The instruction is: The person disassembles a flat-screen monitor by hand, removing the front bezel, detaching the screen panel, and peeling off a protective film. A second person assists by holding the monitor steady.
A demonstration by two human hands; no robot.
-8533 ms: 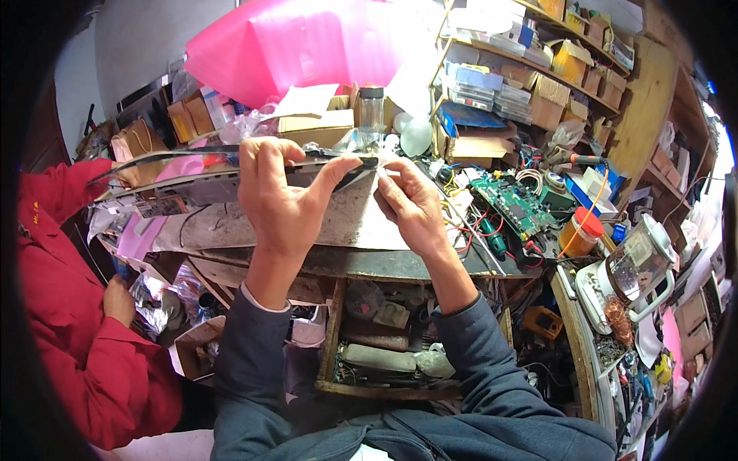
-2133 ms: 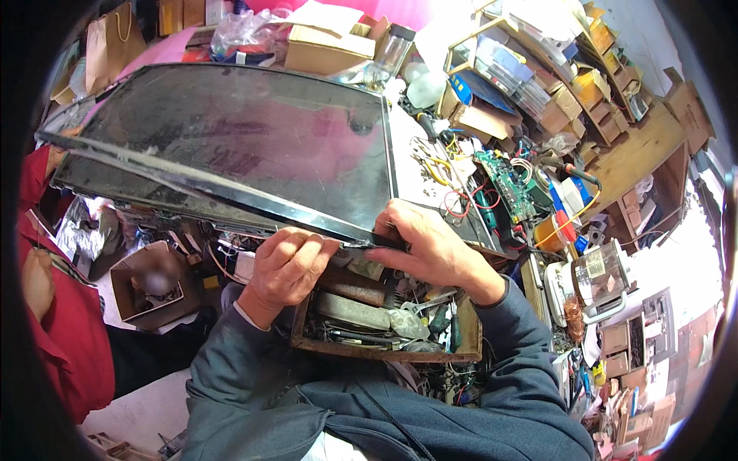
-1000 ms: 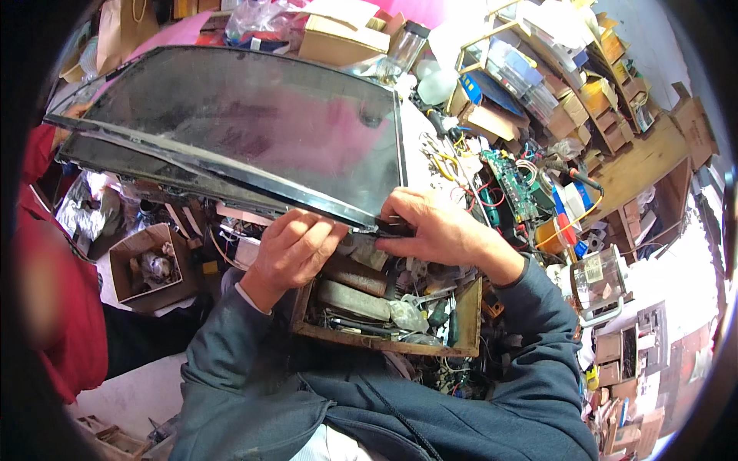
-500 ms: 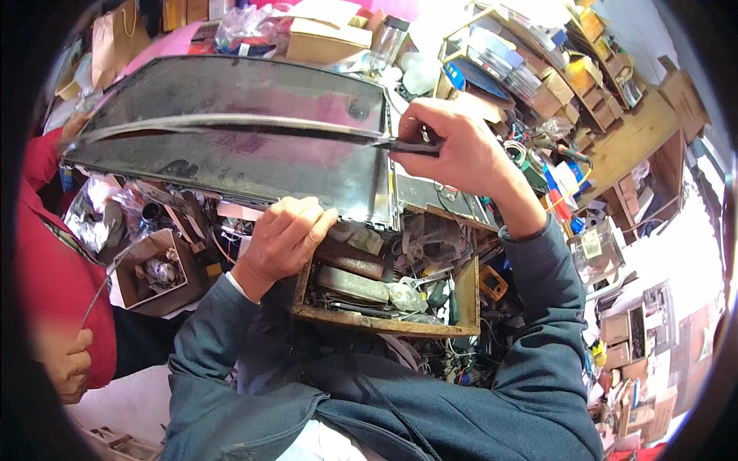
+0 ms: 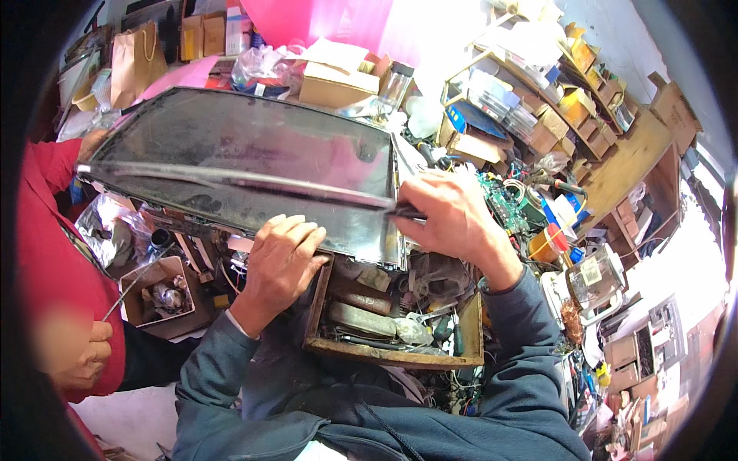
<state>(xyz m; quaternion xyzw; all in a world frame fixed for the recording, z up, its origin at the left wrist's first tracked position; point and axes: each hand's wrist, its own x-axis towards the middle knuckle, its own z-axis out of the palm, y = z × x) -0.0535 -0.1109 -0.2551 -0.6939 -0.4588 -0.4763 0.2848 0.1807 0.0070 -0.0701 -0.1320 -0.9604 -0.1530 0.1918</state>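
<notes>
A large dark flat screen panel [image 5: 254, 131], dusty and smudged, lies in front of me. My left hand [image 5: 283, 257] grips its near edge, fingers over the top. My right hand [image 5: 453, 219] is closed at the panel's right end on the dark end of a long thin strip [image 5: 307, 187]. That strip stretches leftward across the screen and is blurred. Whether it touches the glass, I cannot tell. A person in a red sleeve [image 5: 58, 165] stands at the left, one hand [image 5: 92, 144] at the panel's far left corner.
A wooden drawer [image 5: 392, 358] of tools sits below the panel's near edge. Left of it is a small cardboard box [image 5: 157, 292]. The other person's lower hand [image 5: 84, 357] is by a thin rod. Circuit boards [image 5: 503, 201], cables and stacked boxes crowd the right.
My right hand has come down and nearer with the strip's end, and the strip now slants down to the right. The whole scene sits lower in the picture. My left hand stays on the edge.
</notes>
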